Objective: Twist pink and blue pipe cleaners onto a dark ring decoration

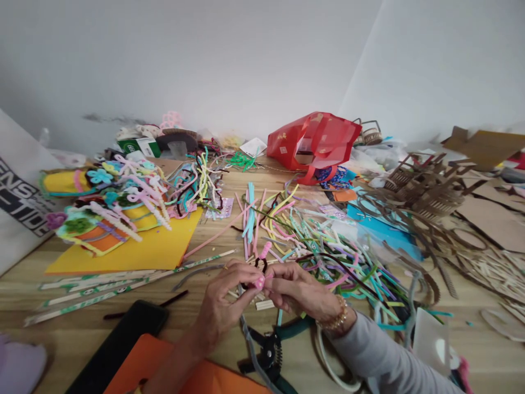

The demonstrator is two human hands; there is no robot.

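Over the middle of the table, my left hand [221,306] pinches a small pink pipe-cleaner shape [259,282] between thumb and fingers. From the other side my right hand [297,290] grips the same pink pipe cleaner, so the fingertips of both hands nearly meet. A dark brown pipe-cleaner loop [260,264] stands up at the fingertips, with a twisted pink piece [266,250] just above it. How these pieces join is hidden by the fingers. Below my hands lie dark-handled pliers [269,353] and a grey pipe cleaner [247,335].
Loose coloured pipe cleaners [324,251] spread to the right. Finished pipe-cleaner flowers [141,191] lie on yellow sheets [172,241] at left, near panda-patterned strips [98,293]. A black phone-like slab [123,342] and orange sheet [164,364] lie in front. A red bag [291,145] stands behind.
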